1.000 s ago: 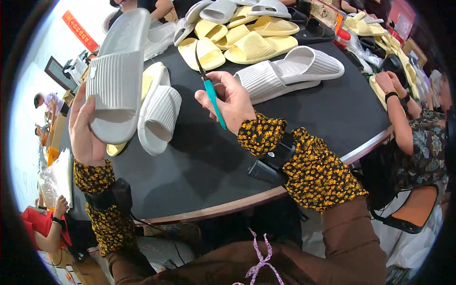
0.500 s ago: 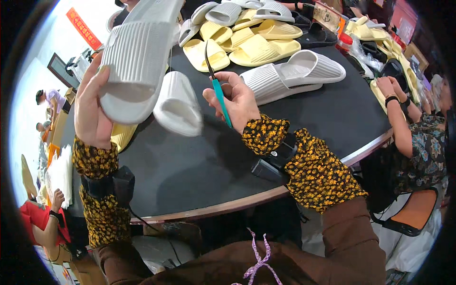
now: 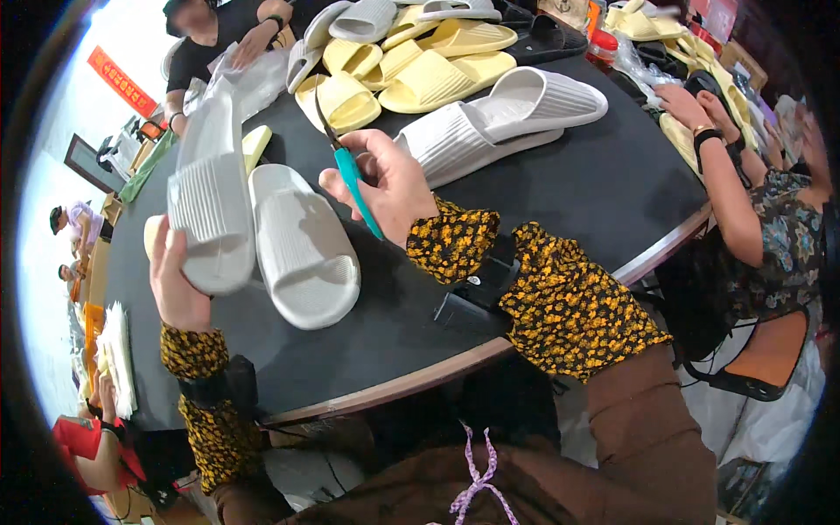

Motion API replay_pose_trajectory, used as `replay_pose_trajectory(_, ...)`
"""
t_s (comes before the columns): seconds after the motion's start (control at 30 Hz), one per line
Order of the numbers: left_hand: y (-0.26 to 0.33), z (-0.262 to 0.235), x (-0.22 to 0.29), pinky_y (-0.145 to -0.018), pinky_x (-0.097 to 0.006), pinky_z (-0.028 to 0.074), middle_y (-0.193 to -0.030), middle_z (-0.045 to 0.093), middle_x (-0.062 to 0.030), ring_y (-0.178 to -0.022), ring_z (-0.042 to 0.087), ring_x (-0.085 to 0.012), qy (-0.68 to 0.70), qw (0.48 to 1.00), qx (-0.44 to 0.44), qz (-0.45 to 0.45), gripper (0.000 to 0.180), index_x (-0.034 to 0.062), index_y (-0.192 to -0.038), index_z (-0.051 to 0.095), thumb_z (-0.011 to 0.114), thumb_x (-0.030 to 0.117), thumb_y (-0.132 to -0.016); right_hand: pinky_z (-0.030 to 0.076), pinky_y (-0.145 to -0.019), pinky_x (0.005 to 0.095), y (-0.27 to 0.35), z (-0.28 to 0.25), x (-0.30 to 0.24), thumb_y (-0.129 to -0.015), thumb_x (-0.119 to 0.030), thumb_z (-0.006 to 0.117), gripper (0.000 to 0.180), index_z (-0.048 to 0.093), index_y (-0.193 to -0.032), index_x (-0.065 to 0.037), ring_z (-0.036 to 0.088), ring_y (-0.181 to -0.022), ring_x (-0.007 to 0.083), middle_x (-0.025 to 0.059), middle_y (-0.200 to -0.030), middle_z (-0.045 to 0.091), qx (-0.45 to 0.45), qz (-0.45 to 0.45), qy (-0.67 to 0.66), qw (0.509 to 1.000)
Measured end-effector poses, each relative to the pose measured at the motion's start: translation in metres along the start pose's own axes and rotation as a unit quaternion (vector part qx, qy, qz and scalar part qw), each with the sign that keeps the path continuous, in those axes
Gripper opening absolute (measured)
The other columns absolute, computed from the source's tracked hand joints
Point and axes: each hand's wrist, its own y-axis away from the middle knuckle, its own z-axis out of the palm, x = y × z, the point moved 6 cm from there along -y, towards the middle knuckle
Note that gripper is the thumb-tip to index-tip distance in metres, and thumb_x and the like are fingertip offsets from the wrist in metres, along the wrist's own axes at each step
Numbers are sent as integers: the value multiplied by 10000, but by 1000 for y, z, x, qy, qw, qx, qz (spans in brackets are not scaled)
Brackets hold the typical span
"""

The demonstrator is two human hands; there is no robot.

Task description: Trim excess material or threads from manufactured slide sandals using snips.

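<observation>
My left hand (image 3: 181,293) grips a pale grey slide slipper (image 3: 208,201) by its side near the toe, holding it tilted up over the table. Beside it another grey slipper (image 3: 302,254) rests sole down on the table, its toe toward me. In my right hand (image 3: 392,179) is a teal-handled tool (image 3: 352,179) with a thin, dark, curved tip pointing away from me. The fingers are closed round its handle, and the tip touches neither grey slipper on the left. Just beyond that hand, one grey slipper (image 3: 547,98) lies partly over its mate (image 3: 451,144).
Several yellow slippers (image 3: 429,83) are heaped at the far side of the dark table (image 3: 420,306). Across from me a person in black handles a clear plastic bag (image 3: 254,83). At right, another person's hands (image 3: 691,114) work by more slippers. An orange-backed chair (image 3: 770,354) stands at right.
My left hand has lowered its slipper toward me. The second grey slipper, blurred and tilted before, now lies flat. The view has shifted, bringing the person across the table into sight.
</observation>
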Motion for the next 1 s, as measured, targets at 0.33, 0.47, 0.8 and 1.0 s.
replay_pose_trajectory(0.33,61,-54,-36,-915,-352,403,-1203,493,-136,-1099,481,-204,-28,996,59,-56,441,-31,-1259,364,522,30,-851,435,-428,205,8,18,13,-790,-248,661,468,440,-1100,26,507,-499,65,62,-723,566,-154,145,-30,977)
replay_pose_trajectory(0.47,71,-68,-36,-920,-316,392,-1176,510,-121,-1091,478,-182,-94,995,-3,-41,430,-34,-1273,338,479,68,-879,440,-459,213,9,33,12,-785,-235,667,495,418,-1115,37,511,-536,74,63,-760,551,-194,158,-41,967)
replay_pose_trajectory(0.8,121,11,-18,-602,-241,450,-1017,563,-105,-664,524,-126,-490,858,-105,113,322,-14,-1046,546,579,-58,-728,453,-487,192,26,65,-7,-787,-236,640,462,458,-1137,4,544,-600,70,52,-812,575,-334,191,6,923)
replay_pose_trajectory(1.0,123,15,-29,-561,-266,433,-782,569,-120,-586,535,-189,-550,813,-149,119,206,-3,-953,581,616,42,-755,451,-468,190,40,71,-6,-812,-238,611,380,487,-1100,-25,543,-554,58,39,-766,575,-385,258,14,886)
